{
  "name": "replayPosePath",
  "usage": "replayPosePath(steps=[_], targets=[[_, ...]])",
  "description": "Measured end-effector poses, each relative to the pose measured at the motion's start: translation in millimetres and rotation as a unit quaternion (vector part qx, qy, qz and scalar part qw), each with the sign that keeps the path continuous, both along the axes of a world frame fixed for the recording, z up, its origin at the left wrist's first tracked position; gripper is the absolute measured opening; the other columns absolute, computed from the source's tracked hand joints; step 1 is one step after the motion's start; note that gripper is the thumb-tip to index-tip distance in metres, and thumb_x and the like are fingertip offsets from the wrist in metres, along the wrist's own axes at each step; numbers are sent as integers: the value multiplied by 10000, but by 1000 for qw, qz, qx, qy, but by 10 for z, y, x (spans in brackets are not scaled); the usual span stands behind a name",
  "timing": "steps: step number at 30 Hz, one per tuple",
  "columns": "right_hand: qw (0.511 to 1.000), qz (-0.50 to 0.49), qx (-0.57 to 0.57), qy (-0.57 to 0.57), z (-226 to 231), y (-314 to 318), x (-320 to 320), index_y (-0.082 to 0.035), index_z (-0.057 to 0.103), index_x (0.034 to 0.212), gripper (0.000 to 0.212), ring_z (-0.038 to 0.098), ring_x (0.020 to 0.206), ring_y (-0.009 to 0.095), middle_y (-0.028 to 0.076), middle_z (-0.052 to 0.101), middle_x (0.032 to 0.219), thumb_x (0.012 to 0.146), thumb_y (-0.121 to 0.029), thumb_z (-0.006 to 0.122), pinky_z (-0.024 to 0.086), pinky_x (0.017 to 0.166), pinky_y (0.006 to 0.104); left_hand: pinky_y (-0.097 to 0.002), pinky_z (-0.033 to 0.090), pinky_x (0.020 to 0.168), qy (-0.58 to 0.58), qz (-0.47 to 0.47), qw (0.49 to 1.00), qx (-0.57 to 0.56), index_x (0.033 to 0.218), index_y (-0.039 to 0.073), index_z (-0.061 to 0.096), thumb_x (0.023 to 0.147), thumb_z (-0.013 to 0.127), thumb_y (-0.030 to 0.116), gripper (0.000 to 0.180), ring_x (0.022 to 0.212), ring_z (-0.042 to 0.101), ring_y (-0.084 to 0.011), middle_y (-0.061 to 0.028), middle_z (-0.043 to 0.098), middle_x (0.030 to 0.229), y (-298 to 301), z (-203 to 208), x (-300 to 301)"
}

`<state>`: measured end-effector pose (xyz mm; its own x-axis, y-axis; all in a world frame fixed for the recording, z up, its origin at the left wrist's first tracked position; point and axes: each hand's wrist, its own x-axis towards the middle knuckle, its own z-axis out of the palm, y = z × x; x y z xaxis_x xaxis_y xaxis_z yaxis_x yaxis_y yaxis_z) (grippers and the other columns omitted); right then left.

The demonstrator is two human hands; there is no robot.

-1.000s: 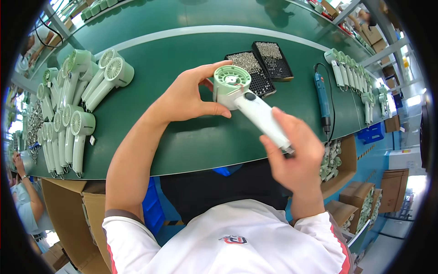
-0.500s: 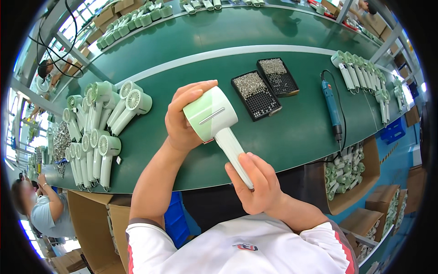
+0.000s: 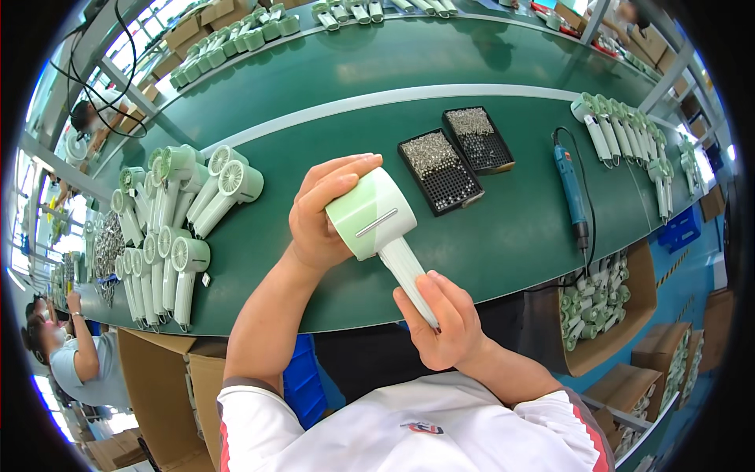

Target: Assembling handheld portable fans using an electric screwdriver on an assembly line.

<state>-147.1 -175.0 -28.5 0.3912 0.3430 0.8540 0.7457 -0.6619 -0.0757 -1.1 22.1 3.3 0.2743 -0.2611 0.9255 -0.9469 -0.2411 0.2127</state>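
Observation:
Between my hands, above the near edge of the green workbench (image 3: 354, 295), I hold a pale green and white handheld fan (image 3: 376, 214). Its round drum-shaped head tilts up to the left and its ribbed white handle slants down to the right. A narrow silver slot shows on the side of the head. My left hand (image 3: 324, 212) wraps round the head from the left and behind, some fingers hidden by it. My right hand (image 3: 444, 321) pinches the lower end of the handle between thumb and fingers.
Two black trays (image 3: 440, 171) of small metal screws lie beyond the fan. A blue electric screwdriver (image 3: 572, 193) with a cable rests at right. Similar fans (image 3: 189, 253) crowd the left, with more fans (image 3: 613, 124) at far right. Cardboard boxes (image 3: 646, 334) stand below the edge.
The fan and both hands have shifted slightly right and toward me. My grip looks the same. At far left, a co-worker has moved a little.

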Motion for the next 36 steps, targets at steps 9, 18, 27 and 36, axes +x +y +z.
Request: replayPosePath(steps=[9,18,27,36], targets=[[999,-29,-3,21,137,-35,33,74,749,1123,287,633,1064,336,256,580,1324,853,-16,715,566,838,367,-397,589,918,-16,40,999,11,1345,31,503,646,993,95,856,1123,680,-332,-240,673,1240,-42,3,12],[991,-97,18,96,693,-744,562,111,595,1327,589,664,838,342,228,652,1123,817,-113,788,573,775,411,-445,574,942,13,69,996,47,1417,-83,481,752,880,13,781,1178,652,-381,-254,675,1271,-225,82,-74],[891,-298,127,318,708,-3315,2046,24,704,1226,568,726,893,245,172,761,1021,790,-314,840,562,777,353,-386,544,889,-4,82,994,75,1351,-27,568,736,874,8,688,1054,686,-313,-140,746,1108,-252,98,-11],[867,-366,19,337,99,-3532,2330,23,758,991,466,705,937,408,262,730,976,843,-418,751,547,818,456,-389,543,807,17,94,991,98,1289,-1,619,734,868,27,609,922,692,-287,-88,728,955,-196,72,6]])
